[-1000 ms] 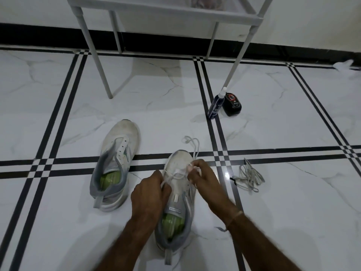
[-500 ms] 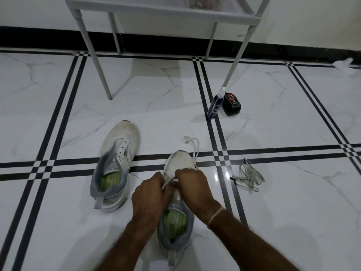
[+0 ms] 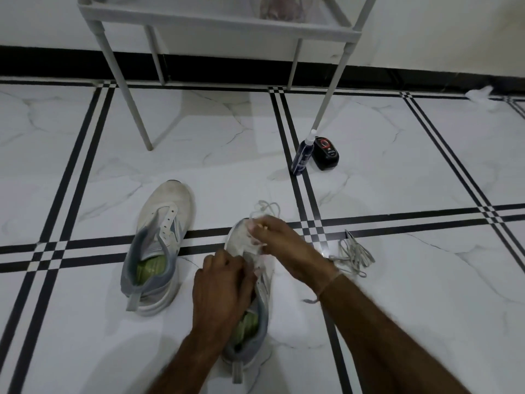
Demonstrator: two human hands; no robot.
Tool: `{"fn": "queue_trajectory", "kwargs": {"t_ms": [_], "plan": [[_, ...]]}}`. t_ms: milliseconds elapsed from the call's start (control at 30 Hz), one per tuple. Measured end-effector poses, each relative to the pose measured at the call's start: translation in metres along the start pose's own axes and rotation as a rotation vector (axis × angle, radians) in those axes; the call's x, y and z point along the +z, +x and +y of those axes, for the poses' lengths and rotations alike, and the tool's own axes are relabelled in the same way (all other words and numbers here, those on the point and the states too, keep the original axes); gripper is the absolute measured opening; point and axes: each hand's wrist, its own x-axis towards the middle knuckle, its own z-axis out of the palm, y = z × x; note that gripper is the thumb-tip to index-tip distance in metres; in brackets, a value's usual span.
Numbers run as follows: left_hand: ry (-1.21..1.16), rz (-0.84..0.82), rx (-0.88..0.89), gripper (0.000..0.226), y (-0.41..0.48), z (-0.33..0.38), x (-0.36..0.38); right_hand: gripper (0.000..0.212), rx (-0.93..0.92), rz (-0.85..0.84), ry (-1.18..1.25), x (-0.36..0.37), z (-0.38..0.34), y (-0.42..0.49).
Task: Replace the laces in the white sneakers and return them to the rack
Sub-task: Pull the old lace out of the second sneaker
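Two white sneakers with grey collars and green insoles lie on the tiled floor. The left sneaker (image 3: 159, 245) has bare eyelets and no lace. Over the right sneaker (image 3: 250, 322) both my hands work. My left hand (image 3: 220, 288) grips the shoe's upper by the tongue. My right hand (image 3: 279, 240) pinches the white lace (image 3: 267, 207) near the toe, and a loop of that lace trails on the floor beyond the toe. A loose bundle of grey-white laces (image 3: 352, 255) lies to the right of the shoe.
A white metal rack (image 3: 221, 22) stands at the back by the wall, its legs on the floor. A dark spray bottle (image 3: 304, 155) and a black polish tin (image 3: 325, 156) sit near its right leg. A white scrap (image 3: 480, 95) lies far right.
My right hand has moved forward from the shoe's eyelets to the toe, drawing the lace with it. My left hand stays on the shoe's upper.
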Motion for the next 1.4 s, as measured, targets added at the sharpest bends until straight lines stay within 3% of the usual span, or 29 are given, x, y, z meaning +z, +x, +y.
{"fn": "queue_trajectory", "kwargs": {"t_ms": [100, 200, 267, 333, 467, 533, 633, 667, 733, 900, 967, 1100, 1233, 1333, 1400], "plan": [[-0.047, -0.119, -0.105, 0.039, -0.001, 0.003, 0.004, 0.037, -0.067, -0.123, 0.122, -0.008, -0.014, 0.013], [-0.002, -0.265, -0.158, 0.04, 0.001, 0.008, 0.004, 0.024, -0.314, 0.169, -0.418, -0.024, 0.002, 0.021], [-0.002, -0.279, -0.178, 0.036, 0.002, 0.01, 0.005, 0.015, -0.392, 0.232, -0.729, -0.031, 0.031, 0.018], [-0.031, -0.236, -0.196, 0.029, 0.001, 0.01, 0.008, 0.018, -0.412, 0.164, -0.915, -0.028, 0.06, 0.005], [-0.073, -0.169, -0.207, 0.019, -0.002, 0.01, 0.013, 0.015, -0.561, 0.305, -1.101, -0.018, 0.087, 0.0], [-0.048, -0.157, -0.212, 0.02, -0.004, 0.005, 0.014, 0.008, -0.499, 0.359, -0.743, -0.02, 0.079, -0.005], [-0.051, -0.134, -0.246, 0.021, -0.002, -0.005, 0.012, 0.021, -0.274, 0.467, 0.169, -0.038, 0.051, -0.019], [-0.068, -0.115, -0.25, 0.022, -0.001, -0.008, 0.012, 0.024, -0.233, 0.495, 0.368, -0.045, 0.042, -0.023], [-0.09, -0.098, -0.249, 0.021, 0.0, -0.011, 0.013, 0.026, -0.185, 0.479, 0.504, -0.051, 0.034, -0.022], [-0.1, -0.112, -0.23, 0.019, 0.0, -0.008, 0.014, 0.025, -0.113, 0.345, 0.468, -0.018, 0.033, -0.009], [-0.096, -0.117, -0.225, 0.02, 0.0, -0.008, 0.014, 0.023, -0.146, 0.373, 0.27, -0.006, 0.039, -0.004], [-0.115, -0.112, -0.221, 0.021, 0.0, -0.009, 0.015, 0.023, -0.406, 0.227, -0.552, 0.003, 0.061, 0.002], [-0.111, -0.108, -0.216, 0.021, 0.0, -0.009, 0.017, 0.021, -0.524, 0.153, -0.984, 0.0, 0.075, 0.01], [-0.072, -0.135, -0.197, 0.023, 0.0, -0.01, 0.018, 0.018, -0.551, 0.202, -1.136, 0.0, 0.078, 0.017], [-0.064, -0.137, -0.193, 0.024, 0.0, -0.012, 0.018, 0.016, -0.565, 0.261, -1.008, 0.002, 0.071, 0.012]]}}
